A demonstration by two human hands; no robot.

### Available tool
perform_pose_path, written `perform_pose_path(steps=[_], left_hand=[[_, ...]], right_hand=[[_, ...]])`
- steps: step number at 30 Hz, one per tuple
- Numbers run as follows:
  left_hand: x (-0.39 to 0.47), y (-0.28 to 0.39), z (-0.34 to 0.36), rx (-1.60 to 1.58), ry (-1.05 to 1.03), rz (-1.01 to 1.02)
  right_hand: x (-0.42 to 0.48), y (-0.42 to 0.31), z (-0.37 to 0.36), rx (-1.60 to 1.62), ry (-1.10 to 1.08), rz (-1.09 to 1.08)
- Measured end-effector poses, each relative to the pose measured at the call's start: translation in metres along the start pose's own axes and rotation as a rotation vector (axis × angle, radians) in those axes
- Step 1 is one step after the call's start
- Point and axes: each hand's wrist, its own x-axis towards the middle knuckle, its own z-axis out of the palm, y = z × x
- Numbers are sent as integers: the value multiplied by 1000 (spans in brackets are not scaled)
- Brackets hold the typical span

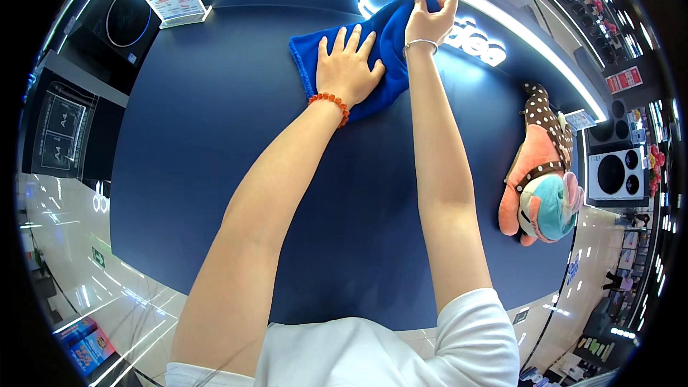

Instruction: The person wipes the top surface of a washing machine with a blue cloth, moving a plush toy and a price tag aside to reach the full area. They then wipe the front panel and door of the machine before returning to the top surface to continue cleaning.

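A blue cloth (395, 37) with a fuzzy edge lies partly bunched on a dark blue counter top (215, 134), near its far edge. My left hand (346, 67), an orange bead bracelet at its wrist, presses flat on the cloth with fingers spread. Beside it, my right hand (432, 19) pinches the cloth's far right corner between thumb and fingers, close to the lit sign. A silver bangle circles that wrist. Part of the cloth is hidden under the left palm.
Glowing lettering (478, 43) and a light strip (553, 64) border the far side. At right lies a plush toy (543, 172) in polka-dot fabric. A price sign in a stand (180, 4) is at far left, by a front-loading appliance (129, 16). Glossy tile floor (70, 215) surrounds the counter.
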Motion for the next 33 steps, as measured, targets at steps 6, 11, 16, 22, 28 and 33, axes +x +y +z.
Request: perform_pose_path(steps=[6, 11, 16, 22, 28, 33], left_hand=[[3, 1, -2, -17, -32, 13], [9, -8, 3, -29, -71, 193], [16, -5, 4, 5, -91, 330], [19, -7, 7, 22, -92, 331], [23, -5, 8, 18, -94, 339], [24, -7, 9, 19, -94, 339]], right_hand=[[1, 51, -41, -211, 91, 220], [8, 57, -90, -520, -96, 248], [25, 77, -89, -508, -42, -17], [24, 69, -70, -487, 53, 105], [28, 85, -73, -417, 33, -58], [23, 71, -71, -457, 62, 109]])
